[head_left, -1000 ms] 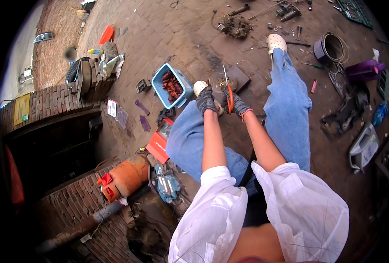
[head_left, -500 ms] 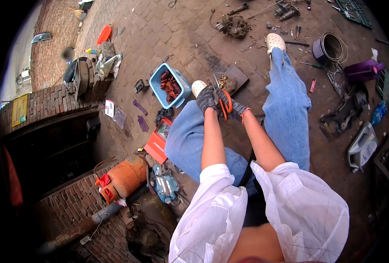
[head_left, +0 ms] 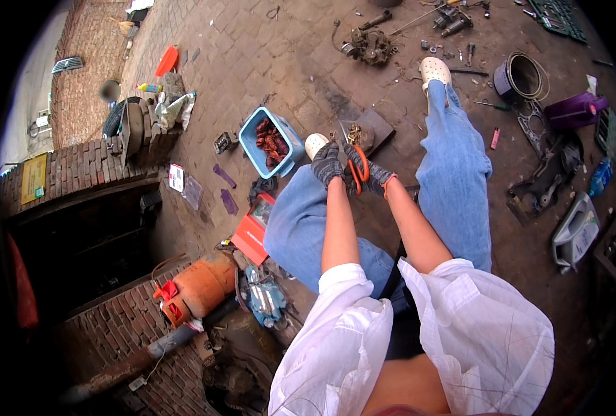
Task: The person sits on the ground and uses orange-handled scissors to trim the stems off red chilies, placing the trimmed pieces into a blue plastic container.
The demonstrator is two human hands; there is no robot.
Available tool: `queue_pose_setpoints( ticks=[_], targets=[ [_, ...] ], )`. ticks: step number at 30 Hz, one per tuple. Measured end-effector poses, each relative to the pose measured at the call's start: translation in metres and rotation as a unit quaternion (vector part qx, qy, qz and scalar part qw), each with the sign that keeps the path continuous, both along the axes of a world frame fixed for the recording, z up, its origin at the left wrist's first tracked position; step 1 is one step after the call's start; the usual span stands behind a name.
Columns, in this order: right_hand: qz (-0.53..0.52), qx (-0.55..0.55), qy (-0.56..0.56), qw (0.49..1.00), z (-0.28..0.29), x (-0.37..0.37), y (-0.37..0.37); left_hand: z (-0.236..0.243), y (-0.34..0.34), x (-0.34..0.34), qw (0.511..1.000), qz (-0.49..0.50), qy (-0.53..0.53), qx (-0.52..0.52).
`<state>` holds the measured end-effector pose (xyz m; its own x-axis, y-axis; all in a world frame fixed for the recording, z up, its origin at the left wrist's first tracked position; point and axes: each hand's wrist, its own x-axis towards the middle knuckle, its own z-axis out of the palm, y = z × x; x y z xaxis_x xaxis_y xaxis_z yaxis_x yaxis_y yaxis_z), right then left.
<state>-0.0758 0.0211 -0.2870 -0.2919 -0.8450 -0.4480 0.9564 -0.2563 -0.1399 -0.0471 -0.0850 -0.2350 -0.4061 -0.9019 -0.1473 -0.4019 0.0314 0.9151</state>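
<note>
My left hand, in a dark grey knit glove, is closed by the tip of my left shoe; what its fingers hold is hidden. Beside it, my right hand, gloved the same way, is closed around orange-handled scissors. Their blades point away from me and hardly show. Just past both hands, a round metal part with brassy, tangled wire rests against a dark flat plate on the ground. Left of my left hand stands a light blue plastic bin with reddish-brown coiled pieces inside.
A red box lies by my left knee, near an orange gas cylinder. Greasy machine parts lie farther out. To the right are a metal bucket, a purple container and a grey jug.
The view has shifted slightly. My left hand has drawn a little toward me, and the scissors remain in my right hand.
</note>
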Motion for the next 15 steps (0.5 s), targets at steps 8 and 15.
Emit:
queue_pose_setpoints(
  ticks=[8,15],
  targets=[
    [-0.009,-0.016,-0.007,1.000,0.003,0.000,-0.002,0.013,0.002,-0.003,0.998,0.016,-0.028,-0.049],
    [-0.013,-0.024,-0.012,1.000,0.005,0.000,-0.002,0.019,0.004,-0.001,0.995,0.031,-0.053,-0.072]
  ],
)
